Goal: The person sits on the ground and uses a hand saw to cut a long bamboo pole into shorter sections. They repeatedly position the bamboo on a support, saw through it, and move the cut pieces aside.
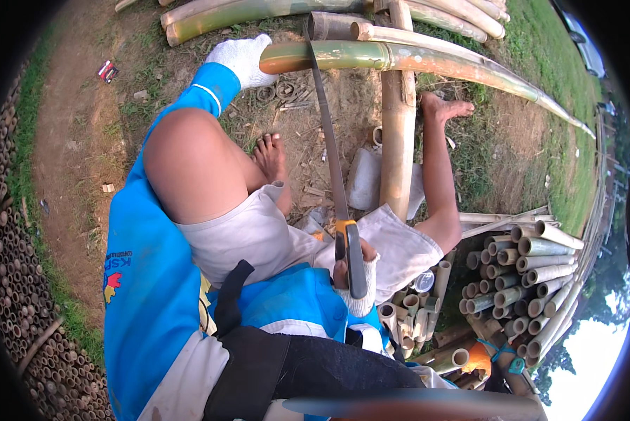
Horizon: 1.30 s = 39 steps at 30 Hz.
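Note:
A long green-and-brown bamboo pole (462, 60) lies crosswise in front of me. My left hand (241, 62), in a white knit glove and blue sleeve, grips its left end; part of the fingers is hidden. My right hand (363, 288), in a glove with bare fingertips showing, is closed round the black-and-orange handle of a handsaw (332, 147). The long blade points away from me, its far part against the pole a little right of my left hand. Under the pole runs a thick upright bamboo support (397, 140), extending toward me between my legs.
Further bamboo poles (259, 19) lie beyond the work. Stacked cut bamboo (525, 274) stands at right, with short pieces (413, 316) near my hip. A large pile of cut tubes (20, 302) fills the far left. A pale sack-like block (364, 179) and chips lie between my bare feet.

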### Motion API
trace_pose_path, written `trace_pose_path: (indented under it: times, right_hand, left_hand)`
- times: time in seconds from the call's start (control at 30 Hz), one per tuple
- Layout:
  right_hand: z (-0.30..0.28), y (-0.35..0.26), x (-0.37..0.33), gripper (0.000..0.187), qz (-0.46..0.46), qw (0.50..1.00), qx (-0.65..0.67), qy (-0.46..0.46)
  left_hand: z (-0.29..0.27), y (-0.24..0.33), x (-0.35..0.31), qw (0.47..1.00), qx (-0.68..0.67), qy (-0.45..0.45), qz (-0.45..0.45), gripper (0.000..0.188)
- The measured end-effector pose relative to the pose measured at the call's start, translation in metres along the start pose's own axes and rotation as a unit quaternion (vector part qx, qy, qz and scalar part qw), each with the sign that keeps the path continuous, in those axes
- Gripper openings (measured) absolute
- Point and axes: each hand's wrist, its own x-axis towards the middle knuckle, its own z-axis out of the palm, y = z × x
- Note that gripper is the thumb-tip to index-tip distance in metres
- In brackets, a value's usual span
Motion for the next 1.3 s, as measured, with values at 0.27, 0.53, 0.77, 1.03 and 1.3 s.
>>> trace_pose_path:
  times: [0.27, 0.53, 0.77, 1.03, 1.3]
  right_hand:
    - [0.05, 0.024, 0.16, 0.056, -0.094, 0.994, -0.043, 0.036]
    - [0.039, 0.034, 0.118, 0.05, -0.026, 0.999, -0.018, 0.012]
    - [-0.003, 0.029, -0.008, 0.058, -0.071, 0.997, -0.018, 0.041]
    - [0.071, 0.046, 0.214, 0.046, -0.094, 0.995, 0.002, 0.034]
    - [-0.003, 0.013, -0.026, 0.052, -0.037, 0.999, -0.02, 0.017]
  left_hand:
    - [0.0, 0.001, -0.004, 1.0, -0.007, 0.001, -0.001, 0.055]
    - [0.0, -0.004, -0.011, 0.999, -0.025, 0.031, 0.019, 0.051]
    - [0.004, -0.01, 0.001, 0.999, -0.033, 0.01, 0.026, 0.054]
    - [-0.002, -0.003, -0.011, 0.999, -0.023, 0.024, 0.023, 0.055]
    - [0.0, 0.0, -0.001, 1.0, -0.006, 0.014, 0.016, 0.055]
